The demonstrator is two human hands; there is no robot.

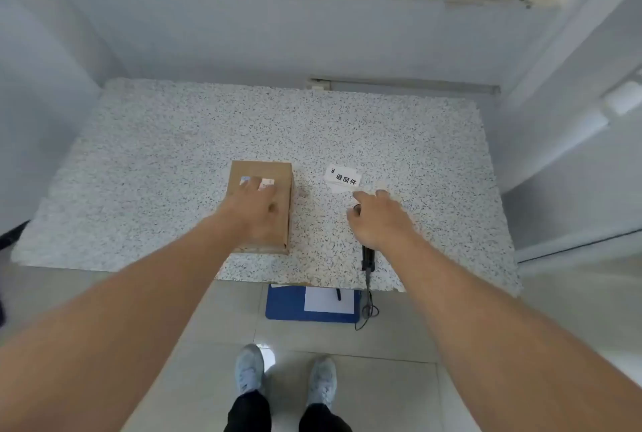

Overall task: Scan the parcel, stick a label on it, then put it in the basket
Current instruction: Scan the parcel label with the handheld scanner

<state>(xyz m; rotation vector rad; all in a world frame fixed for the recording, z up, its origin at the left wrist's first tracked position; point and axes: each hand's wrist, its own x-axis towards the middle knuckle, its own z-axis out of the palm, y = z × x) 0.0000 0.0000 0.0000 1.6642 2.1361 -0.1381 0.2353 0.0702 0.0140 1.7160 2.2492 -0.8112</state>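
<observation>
A brown cardboard parcel [274, 174] lies on the speckled table [173, 139], with small stickers on its top. My left hand [255, 212] rests flat on the parcel's top, fingers spread over the stickers. A white label stack [342, 178] with black characters lies to the parcel's right. My right hand [378, 218] is just below the labels, over the head of a black handheld scanner [367, 259]. The scanner's handle points toward the table's front edge. Whether the fingers grip the scanner is hidden.
A blue basket [288, 303] with white paper in it stands on the floor under the table's front edge. The scanner's cable [366, 310] hangs down beside it. White walls close in the table on the left, back and right. My feet stand on the tiled floor.
</observation>
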